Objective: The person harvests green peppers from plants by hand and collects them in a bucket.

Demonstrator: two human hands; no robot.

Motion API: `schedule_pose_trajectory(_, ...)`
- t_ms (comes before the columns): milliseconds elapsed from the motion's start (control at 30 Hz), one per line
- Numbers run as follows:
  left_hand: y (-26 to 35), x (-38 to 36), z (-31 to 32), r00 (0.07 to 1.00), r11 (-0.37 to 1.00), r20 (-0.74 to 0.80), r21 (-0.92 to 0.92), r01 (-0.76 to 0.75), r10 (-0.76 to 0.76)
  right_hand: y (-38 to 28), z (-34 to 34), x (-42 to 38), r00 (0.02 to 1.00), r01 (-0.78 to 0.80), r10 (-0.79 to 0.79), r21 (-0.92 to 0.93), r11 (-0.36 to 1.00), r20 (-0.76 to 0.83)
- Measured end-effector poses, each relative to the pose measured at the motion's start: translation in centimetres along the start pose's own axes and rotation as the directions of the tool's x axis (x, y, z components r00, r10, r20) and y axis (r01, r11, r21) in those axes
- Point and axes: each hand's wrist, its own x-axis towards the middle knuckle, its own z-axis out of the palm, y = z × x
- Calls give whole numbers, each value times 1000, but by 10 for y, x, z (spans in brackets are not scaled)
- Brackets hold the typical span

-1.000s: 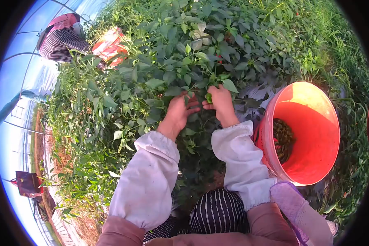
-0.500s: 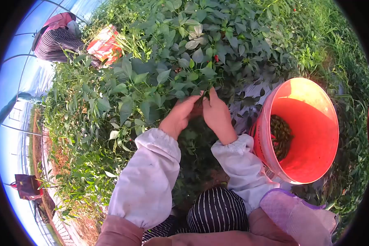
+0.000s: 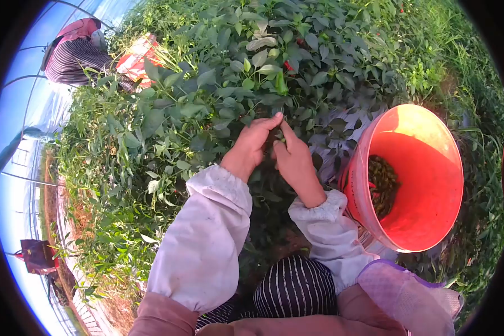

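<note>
My left hand [image 3: 248,147] is among the leaves of a pepper plant [image 3: 207,106], thumb and fingers drawn together at the tips. Beside it, my right hand [image 3: 298,167] is closed, its forefinger pointing up close to the left fingertips. Something small and dark green shows between the hands, but I cannot make out what either one grips. A light green pepper [image 3: 281,83] hangs just above the fingertips, and a red pepper [image 3: 288,66] shows higher up. To the right stands a red bucket [image 3: 423,185] with many small green peppers [image 3: 383,187] and some red in the bottom.
Another person [image 3: 78,53] in striped clothing bends over the plants at upper left, near a red and white sack [image 3: 137,61]. A dark bag [image 3: 38,256] is at far left. A mesh purple-edged cloth [image 3: 406,297] lies near my right arm. Dense plants surround my hands.
The leaves over my hands have shifted and the light green pepper now shows clearly. My left fingertips have moved slightly up and right; my right hand has turned and dropped a little.
</note>
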Motion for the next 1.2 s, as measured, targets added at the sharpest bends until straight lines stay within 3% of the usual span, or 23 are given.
schedule_pose_trajectory(33,1,-2,-1,997,998,-47,44,-52,54,-10,-14,-1,991,-115,137,486,867,-10)
schedule_pose_trajectory(133,2,-6,-7,998,998,-53,-45,-42,39,-15,-50,26,906,53,285,753,656,-312)
schedule_pose_trajectory(267,-5,-6,-7,997,998,-53,3,-63,63,-16,-42,77,900,-123,353,626,770,-257)
schedule_pose_trajectory(333,-7,-8,-4,995,997,-55,6,-79,79,-5,-24,99,947,-191,270,370,909,-175)
schedule_pose_trajectory(367,-6,-10,-6,994,996,-59,5,-92,92,29,-4,119,967,-23,59,145,989,-250)
schedule_pose_trajectory(400,-4,-15,-9,993,996,-70,9,-91,92,25,0,115,968,-24,62,155,988,-243)
schedule_pose_trajectory(467,3,-23,-11,996,997,-74,75,-34,40,4,-2,92,939,45,-170,-382,923,-300)
schedule_pose_trajectory(500,5,-23,-15,996,997,-77,72,-38,43,-7,-5,80,916,69,-227,-427,902,-331)
schedule_pose_trajectory(533,7,-22,-21,988,997,-144,66,-38,47,-11,-7,74,916,72,-230,-428,901,-329)
schedule_pose_trajectory(600,8,-20,-37,977,998,-211,59,-28,40,-17,-9,62,735,417,-560,-397,818,-382)
schedule_pose_trajectory(667,8,-10,-52,946,957,-202,-93,-275,253,-18,-7,54,713,464,-606,-411,785,-352)
schedule_pose_trajectory(700,18,-23,-42,914,924,-197,-73,-375,355,-16,-5,51,907,336,-288,117,935,-308)
schedule_pose_trajectory(733,25,-25,-40,914,923,-191,-74,-378,359,-17,-4,48,997,53,-8,587,808,-79)
schedule_pose_trajectory(767,30,-28,-40,894,892,-156,-113,-438,420,-15,-12,43,986,-166,106,801,575,128)
schedule_pose_trajectory(800,32,-29,-43,869,856,-128,-154,-494,478,-8,-18,42,985,-170,108,800,576,132)
schedule_pose_trajectory(833,36,-28,-45,872,845,-49,-226,-485,487,-1,-22,41,923,-377,-18,912,161,385)
schedule_pose_trajectory(867,38,-26,-46,873,845,-55,-228,-484,485,5,-22,40,812,-581,-238,774,-251,532)
schedule_pose_trajectory(933,44,-27,-46,917,892,-46,-216,-397,397,-4,-20,31,793,-598,-247,788,-146,557)
schedule_pose_trajectory(1033,45,-29,-41,895,889,-119,-123,-442,429,-39,-40,9,907,-378,-31,842,385,421)
schedule_pose_trajectory(1067,46,-28,-42,871,872,-96,-52,-487,482,-62,-57,-8,998,-18,-20,622,783,53)
schedule_pose_trajectory(1100,44,-26,-48,871,871,-98,-53,-488,482,-86,-74,-30,943,229,-186,133,964,-275)
schedule_pose_trajectory(1167,38,-18,-58,727,730,-239,479,-488,643,-105,-103,-54,629,292,-531,-460,839,-569)
schedule_pose_trajectory(1200,39,-18,-57,727,731,-239,474,-491,643,-111,-124,-65,628,148,-485,-518,842,-609)
